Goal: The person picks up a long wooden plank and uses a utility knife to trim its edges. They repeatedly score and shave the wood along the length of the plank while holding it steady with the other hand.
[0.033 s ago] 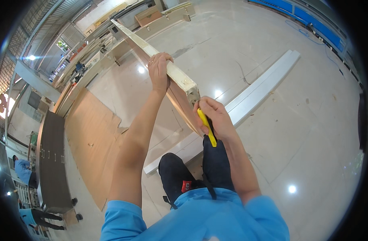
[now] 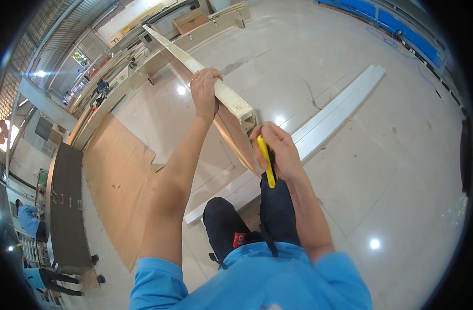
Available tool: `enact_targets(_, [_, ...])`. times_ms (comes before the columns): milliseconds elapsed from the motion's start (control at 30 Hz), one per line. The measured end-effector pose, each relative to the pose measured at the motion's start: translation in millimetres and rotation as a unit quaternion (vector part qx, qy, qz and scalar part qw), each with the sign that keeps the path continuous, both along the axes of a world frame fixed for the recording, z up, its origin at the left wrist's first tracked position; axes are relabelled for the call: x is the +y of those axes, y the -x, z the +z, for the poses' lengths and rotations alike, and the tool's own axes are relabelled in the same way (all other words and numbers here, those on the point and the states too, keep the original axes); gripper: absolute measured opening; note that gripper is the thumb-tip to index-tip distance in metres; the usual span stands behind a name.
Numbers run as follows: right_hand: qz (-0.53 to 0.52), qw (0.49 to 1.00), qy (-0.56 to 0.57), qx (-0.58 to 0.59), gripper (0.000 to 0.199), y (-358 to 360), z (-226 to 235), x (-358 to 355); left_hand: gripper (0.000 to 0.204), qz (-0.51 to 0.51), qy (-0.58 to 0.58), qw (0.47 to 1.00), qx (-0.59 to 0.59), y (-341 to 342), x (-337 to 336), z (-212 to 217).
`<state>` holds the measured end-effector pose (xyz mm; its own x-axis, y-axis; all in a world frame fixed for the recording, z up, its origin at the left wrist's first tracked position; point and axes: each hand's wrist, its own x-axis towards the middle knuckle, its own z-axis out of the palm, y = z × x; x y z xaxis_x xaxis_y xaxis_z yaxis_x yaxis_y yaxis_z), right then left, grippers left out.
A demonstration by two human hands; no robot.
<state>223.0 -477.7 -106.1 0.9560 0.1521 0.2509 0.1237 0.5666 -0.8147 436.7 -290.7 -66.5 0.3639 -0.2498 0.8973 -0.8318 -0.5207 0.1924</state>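
A long, thick wooden panel [image 2: 227,98] stands on its edge before me and runs off toward the far left. Its narrow upper edge is cream and rough, its side brown. My left hand [image 2: 204,93] is closed over that upper edge, with the fingers across the top. Just right of the panel's near end, my right hand [image 2: 278,149] is wrapped around a yellow-and-black utility knife [image 2: 267,164]. The knife's handle slants down toward my knee. Its blade is hidden by the fingers, so I cannot tell whether it touches the panel.
White boards [image 2: 339,113] lie on the shiny floor beneath and to the right. A brown sheet [image 2: 117,191] lies at left, beside a dark cabinet [image 2: 68,212]. Two people in blue shirts, one a standing person [image 2: 37,279], are at far left. Blue equipment [image 2: 401,31] lines the far right.
My right hand has shifted slightly to the right, away from the panel's near end, and the knife is a little more upright. My left hand stays in place.
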Motion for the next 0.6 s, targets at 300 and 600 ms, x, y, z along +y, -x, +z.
enact_targets(300, [-0.303,0.903,0.286,-0.101,0.039,3,-16,17,0.042,-0.022,0.035,0.998,0.057,5,-1,5])
enact_targets(600, [-0.262,0.95,0.158,-0.062,0.067,-7,-33,43,0.041,-0.02,0.029,0.999,0.039,3,0,2])
